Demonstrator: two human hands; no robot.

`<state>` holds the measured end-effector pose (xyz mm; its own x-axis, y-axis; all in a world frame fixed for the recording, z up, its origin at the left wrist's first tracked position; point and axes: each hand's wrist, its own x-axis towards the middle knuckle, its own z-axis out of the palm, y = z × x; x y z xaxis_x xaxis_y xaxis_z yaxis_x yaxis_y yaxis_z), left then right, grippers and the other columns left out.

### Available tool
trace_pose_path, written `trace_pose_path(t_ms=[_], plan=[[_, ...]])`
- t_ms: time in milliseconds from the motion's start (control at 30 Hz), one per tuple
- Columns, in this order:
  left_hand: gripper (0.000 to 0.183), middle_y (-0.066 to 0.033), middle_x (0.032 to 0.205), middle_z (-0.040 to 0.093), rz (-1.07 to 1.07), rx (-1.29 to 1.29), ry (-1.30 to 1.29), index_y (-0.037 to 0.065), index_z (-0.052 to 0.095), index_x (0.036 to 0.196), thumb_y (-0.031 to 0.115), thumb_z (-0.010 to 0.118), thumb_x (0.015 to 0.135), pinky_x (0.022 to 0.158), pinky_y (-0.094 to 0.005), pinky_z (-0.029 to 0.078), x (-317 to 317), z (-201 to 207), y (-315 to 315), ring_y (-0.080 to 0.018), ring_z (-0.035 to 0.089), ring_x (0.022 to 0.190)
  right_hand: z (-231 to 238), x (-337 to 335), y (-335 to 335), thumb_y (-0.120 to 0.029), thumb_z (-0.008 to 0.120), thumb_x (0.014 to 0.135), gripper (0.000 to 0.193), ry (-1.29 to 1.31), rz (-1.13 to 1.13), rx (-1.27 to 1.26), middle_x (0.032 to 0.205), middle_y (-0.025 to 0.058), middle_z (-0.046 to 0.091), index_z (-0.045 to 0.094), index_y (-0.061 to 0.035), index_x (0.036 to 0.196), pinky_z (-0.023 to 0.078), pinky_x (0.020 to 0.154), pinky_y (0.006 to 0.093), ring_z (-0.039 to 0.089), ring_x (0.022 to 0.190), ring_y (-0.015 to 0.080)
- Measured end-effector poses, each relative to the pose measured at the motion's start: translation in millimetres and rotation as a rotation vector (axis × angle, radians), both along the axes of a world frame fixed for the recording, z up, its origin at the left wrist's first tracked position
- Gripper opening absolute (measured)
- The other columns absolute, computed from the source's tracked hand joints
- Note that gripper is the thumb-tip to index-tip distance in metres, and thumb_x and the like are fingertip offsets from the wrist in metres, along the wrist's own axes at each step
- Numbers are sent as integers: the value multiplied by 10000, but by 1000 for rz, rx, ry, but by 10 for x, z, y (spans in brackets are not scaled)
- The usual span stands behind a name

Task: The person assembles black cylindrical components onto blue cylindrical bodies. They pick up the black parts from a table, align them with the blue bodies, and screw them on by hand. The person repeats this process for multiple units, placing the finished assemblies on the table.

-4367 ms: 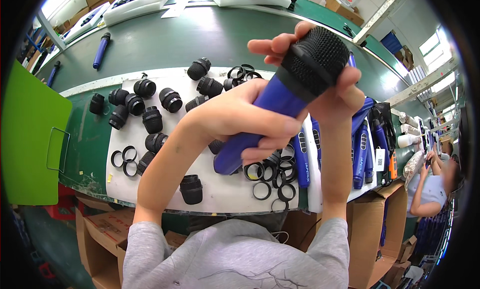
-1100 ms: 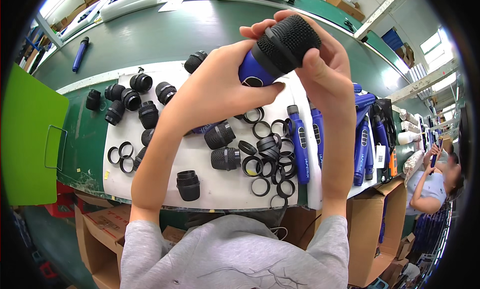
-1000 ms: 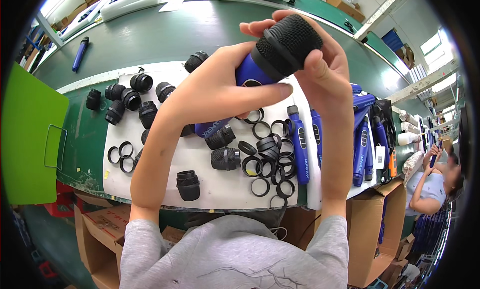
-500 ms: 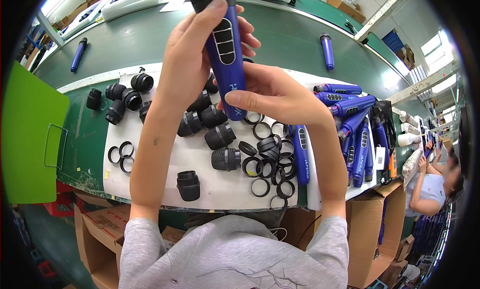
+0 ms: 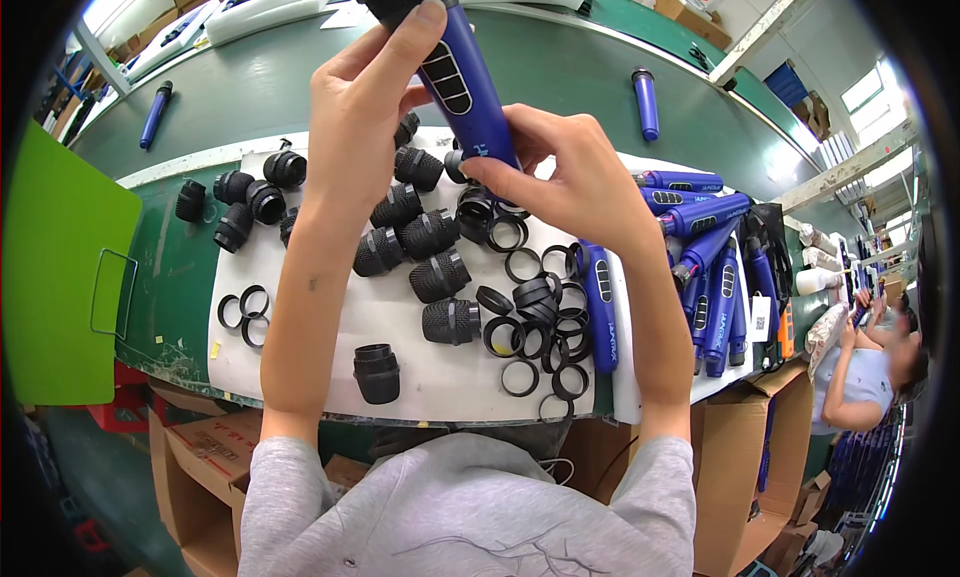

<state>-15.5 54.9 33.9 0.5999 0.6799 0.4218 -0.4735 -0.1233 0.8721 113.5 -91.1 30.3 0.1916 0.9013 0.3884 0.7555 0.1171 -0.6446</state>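
A blue microphone (image 5: 468,97) with a black mesh head is raised over the far side of the work table, tilted with its head up and to the left. My left hand (image 5: 355,112) grips it near the head, thumb pressed on the collar. Around the lower end of the handle closes my right hand (image 5: 570,172), thumb in front. Below my hands lie several black mesh microphone heads (image 5: 440,275) and a cluster of black rings (image 5: 520,377). One blue handle (image 5: 600,307) lies beside the rings, under my right forearm.
More blue handles (image 5: 722,302) are piled at the right. Two microphones lie apart on the green surface beyond, one at the left (image 5: 156,115) and one at the right (image 5: 646,105). A bright green panel (image 5: 65,277) stands at the left. Cardboard boxes (image 5: 735,477) sit below the table; a person (image 5: 860,377) works far right.
The microphone has tilted further, its head going left and its lower end right. My right hand has moved slightly right and up with it; my left hand has shifted a little left.
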Motion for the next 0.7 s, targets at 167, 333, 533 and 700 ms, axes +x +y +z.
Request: trace_pose_path(t_ms=[167, 333, 533, 700], plan=[[642, -140, 1076, 706, 292, 108, 30, -100, 543, 1358, 349, 703, 928, 900, -322, 509, -140, 83, 142, -193, 662, 962, -157, 136, 139, -380, 695, 908, 439, -163, -248, 23, 670, 186, 659, 677, 59, 924, 509, 606, 387, 649, 597, 289], [577, -279, 1241, 648, 354, 97, -194, -100, 483, 1391, 334, 411, 1019, 973, -430, 493, -469, 353, 34, -361, 645, 1144, -537, 608, 232, -520, 589, 933, 580, -243, -535, -179, 671, 205, 676, 665, 54, 894, 536, 676, 472, 696, 678, 374], [506, -232, 993, 664, 491, 167, -435, -102, 517, 1277, 296, 363, 1006, 840, -407, 504, -680, 456, -62, -313, 645, 924, -932, 1090, 447, -549, 553, 940, 621, -305, -813, -322, 836, 240, 727, 673, 58, 984, 566, 786, 496, 723, 851, 416], [383, -155, 880, 665, 406, 122, -488, -51, 560, 1157, 261, 396, 1007, 700, -342, 512, -682, 444, 0, -225, 646, 770, -1101, 1542, 643, -486, 631, 917, 510, -514, -954, -474, 970, 194, 754, 699, 9, 1020, 594, 833, 452, 743, 933, 354]])
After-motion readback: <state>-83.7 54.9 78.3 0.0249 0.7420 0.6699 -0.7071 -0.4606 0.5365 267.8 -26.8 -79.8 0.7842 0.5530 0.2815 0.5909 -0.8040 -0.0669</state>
